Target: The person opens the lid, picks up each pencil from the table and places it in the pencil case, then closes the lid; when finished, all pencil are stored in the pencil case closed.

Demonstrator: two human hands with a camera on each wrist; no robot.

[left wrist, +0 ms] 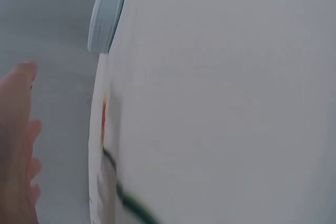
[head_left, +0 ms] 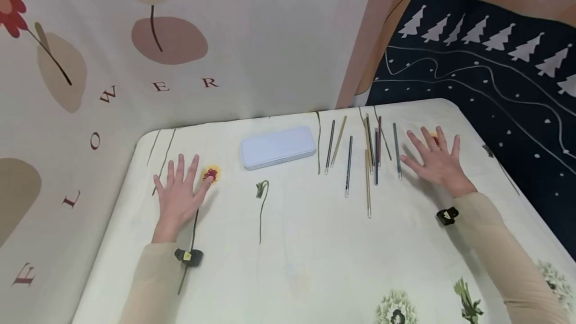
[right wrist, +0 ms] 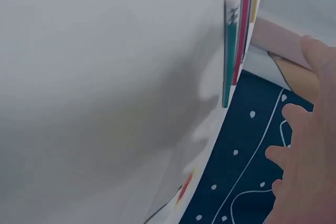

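My left hand (head_left: 179,200) is spread over the left part of the table, fingers straight, holding nothing. In the left wrist view that hand (left wrist: 16,145) shows at the left edge, raised off the cloth. A pale blue pencil case (head_left: 279,147), its lid closed, lies near the back edge, right of the left hand. Several pencils (head_left: 349,166) lie loose to the right of the case, most pointing away from me. Beside the rightmost one, a teal pencil (head_left: 397,151), my right hand (head_left: 436,161) is spread with nothing in it. Its shadow falls on the cloth in the right wrist view.
A white tablecloth (head_left: 288,264) with printed flowers and stems covers the table. Behind it hangs a pale curtain (head_left: 288,39) with letters and flower shapes. A dark blue cloth (head_left: 486,84) with white trees hangs at the right. Each wrist wears a small black camera (head_left: 447,216).
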